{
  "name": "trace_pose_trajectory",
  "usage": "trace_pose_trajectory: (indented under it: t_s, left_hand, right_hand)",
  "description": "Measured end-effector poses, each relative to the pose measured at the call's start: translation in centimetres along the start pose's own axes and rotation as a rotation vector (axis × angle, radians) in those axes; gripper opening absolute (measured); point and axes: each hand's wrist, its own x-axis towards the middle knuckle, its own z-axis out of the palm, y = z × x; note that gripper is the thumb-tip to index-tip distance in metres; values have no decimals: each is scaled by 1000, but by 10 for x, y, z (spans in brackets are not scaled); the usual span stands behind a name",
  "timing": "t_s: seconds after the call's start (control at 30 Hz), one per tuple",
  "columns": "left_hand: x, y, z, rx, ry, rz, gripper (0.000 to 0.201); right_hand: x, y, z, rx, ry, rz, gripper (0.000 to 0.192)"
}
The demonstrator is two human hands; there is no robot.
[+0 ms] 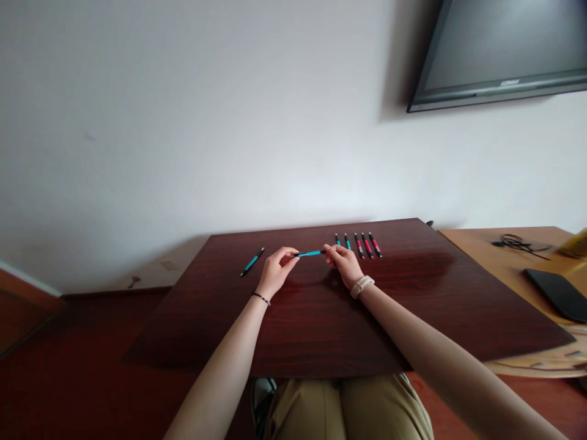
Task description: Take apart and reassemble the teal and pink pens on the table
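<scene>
The left hand (275, 269) and right hand (345, 265) are apart, their fingertips pinching opposite ends of a blue-and-black pen (312, 252) between them, over the dark surface (312, 330). Another blue pen (252, 263) lies slantwise just left of the left hand. Beyond the right hand, two blue pens (347, 242) and three pink pens (367, 245) form a row.

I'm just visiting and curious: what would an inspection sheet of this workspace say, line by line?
Surface: dark wood-look table, glossy.
Job's things: held pen, blue and black; loose blue pen lying aslant at left; at right, a row of two blue pens and three red pens.
Clutter: flat black object on the lighter table at right; identity unclear.
Hands: left hand and right hand pinch the held pen near opposite ends.
Cables: dark, looped cable on the lighter table.
Surroundings: pale wall; screen at upper right.
</scene>
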Motion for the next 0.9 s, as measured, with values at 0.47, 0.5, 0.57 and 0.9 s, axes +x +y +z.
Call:
trace_pose_trajectory:
  t_s: [0.47, 0.5, 0.57, 0.9]
  left_hand:
    - [6, -10, 15, -141, -23, -167, 48]
    - [6, -11, 15, -166, -7, -168, 49]
    - [7, -12, 14, -198, 30, -172, 49]
    - [9, -13, 12, -266, 70, -250, 64]
  right_hand:
    - [0, -4, 1, -102, 5, 96, 70]
    - [0, -5, 1, -104, -5, 83, 68]
    - [0, -7, 2, -83, -33, 39, 61]
    - [2, -5, 3, 94, -82, -1, 43]
